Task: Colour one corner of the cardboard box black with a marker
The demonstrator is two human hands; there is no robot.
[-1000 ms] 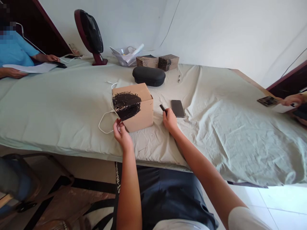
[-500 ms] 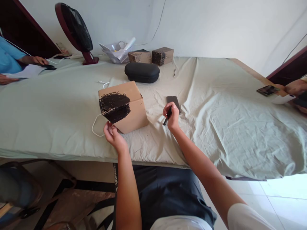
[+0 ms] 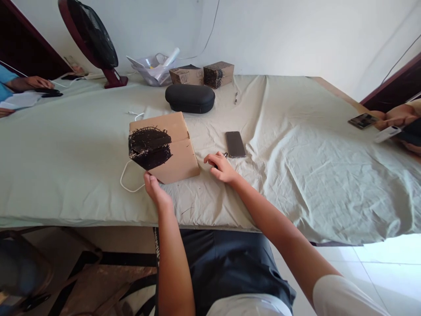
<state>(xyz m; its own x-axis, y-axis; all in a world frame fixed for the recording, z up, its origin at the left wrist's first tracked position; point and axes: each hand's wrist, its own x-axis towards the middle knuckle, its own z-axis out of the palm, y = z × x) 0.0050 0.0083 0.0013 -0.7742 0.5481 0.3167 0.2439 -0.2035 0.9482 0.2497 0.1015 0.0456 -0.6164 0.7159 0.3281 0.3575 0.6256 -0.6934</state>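
Note:
A cardboard box [image 3: 179, 151] with a big scribbled black patch [image 3: 151, 147] sits tilted toward me on the cloth. My left hand [image 3: 158, 193] grips its near lower corner, thumb up along the edge; the other fingers are mostly hidden behind the cardboard. Just right of the box, apart from it, is my right hand [image 3: 222, 169], palm down with loosely curled fingers. A black pen [image 3: 225, 154] runs beneath those fingers, only its ends showing. Beyond that hand lies a dark smartphone [image 3: 236, 144], screen up.
A black zip case [image 3: 190, 98] lies behind the box, with two smaller cardboard boxes [image 3: 219, 73], a plastic basket [image 3: 151, 70] and a fan [image 3: 88, 39] farther back. A white cable [image 3: 122, 180] loops out left. Other people's hands [image 3: 37, 82] show at both sides.
My right hand has moved left, off the phone and nearer the box, turning palm down. My left hand stays at the box's corner. The view has shifted slightly.

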